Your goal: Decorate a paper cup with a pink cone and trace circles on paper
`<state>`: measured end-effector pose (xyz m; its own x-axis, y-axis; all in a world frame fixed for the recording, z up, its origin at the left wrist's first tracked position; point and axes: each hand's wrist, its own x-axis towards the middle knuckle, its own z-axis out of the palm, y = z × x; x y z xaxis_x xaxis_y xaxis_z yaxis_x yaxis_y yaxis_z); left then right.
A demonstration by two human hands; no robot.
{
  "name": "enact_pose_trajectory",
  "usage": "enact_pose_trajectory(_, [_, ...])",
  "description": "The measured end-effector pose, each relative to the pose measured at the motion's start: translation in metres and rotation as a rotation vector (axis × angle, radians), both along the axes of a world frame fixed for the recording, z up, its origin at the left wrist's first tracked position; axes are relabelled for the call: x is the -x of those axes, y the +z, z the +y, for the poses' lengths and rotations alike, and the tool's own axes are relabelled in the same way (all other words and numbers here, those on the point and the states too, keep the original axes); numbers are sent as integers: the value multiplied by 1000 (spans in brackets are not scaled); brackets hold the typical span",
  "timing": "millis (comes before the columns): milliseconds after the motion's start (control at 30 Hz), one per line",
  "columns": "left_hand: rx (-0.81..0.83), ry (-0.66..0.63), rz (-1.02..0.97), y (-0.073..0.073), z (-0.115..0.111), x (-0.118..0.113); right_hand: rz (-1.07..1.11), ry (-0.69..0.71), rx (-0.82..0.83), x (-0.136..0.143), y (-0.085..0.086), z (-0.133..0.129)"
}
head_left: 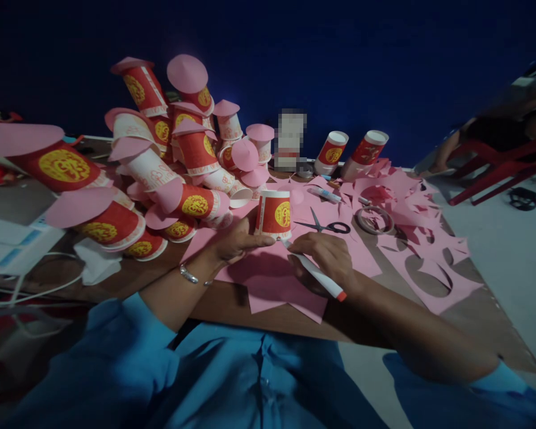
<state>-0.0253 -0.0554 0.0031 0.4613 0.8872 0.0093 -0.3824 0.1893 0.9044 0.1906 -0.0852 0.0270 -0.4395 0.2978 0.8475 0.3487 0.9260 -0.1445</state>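
My left hand (239, 241) is closed around the lower left side of a red paper cup (268, 217) with a gold emblem, its thumb along the bottom edge. The cup's white end faces up. In my right hand (324, 259) is a white glue pen (317, 275) with an orange-red end, its tip touching or very near the cup's lower rim. Just beyond my right hand lie black-handled scissors (321, 226), blades spread. Pink paper sheets (290, 304) are spread beneath both hands.
Many red and white cups with pink cone tops (196, 152) are heaped at the left. Two cup stacks (333, 153) stand at the back. Pink cut-out scraps (422, 262) and a tape roll (375, 220) lie right. A person sits on a red chair (486, 167) beyond.
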Motion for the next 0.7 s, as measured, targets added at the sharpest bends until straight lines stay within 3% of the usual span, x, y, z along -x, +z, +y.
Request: enact_pose_trajectory(700, [-18,-5,30,-1,1,1,-17,-9,27,-3,-5,2])
